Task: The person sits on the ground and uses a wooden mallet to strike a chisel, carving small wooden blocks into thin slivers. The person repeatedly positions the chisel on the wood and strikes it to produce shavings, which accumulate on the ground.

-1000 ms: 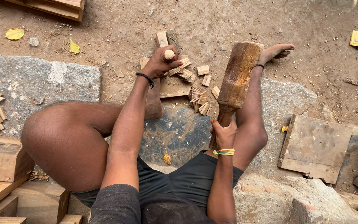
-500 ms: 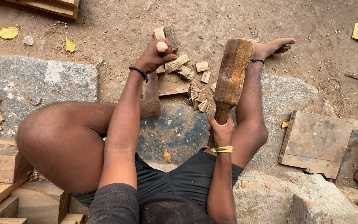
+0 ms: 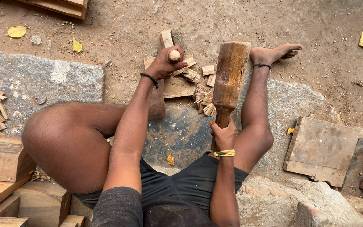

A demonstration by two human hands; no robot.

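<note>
Left hand (image 3: 164,63) clenched around chisel handle (image 3: 174,55), right hand (image 3: 223,135) gripping wooden mallet (image 3: 230,75) alongside.

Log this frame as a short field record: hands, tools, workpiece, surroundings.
left hand: gripped around a round-topped wooden tool handle, held upright over the board
right hand: gripping the handle of a wooden mallet, head raised
workpiece: flat wooden board on the ground
debris: small cut wood pieces beside the board
surface: stone slab, dirt beyond
right side: square wooden panel
</note>
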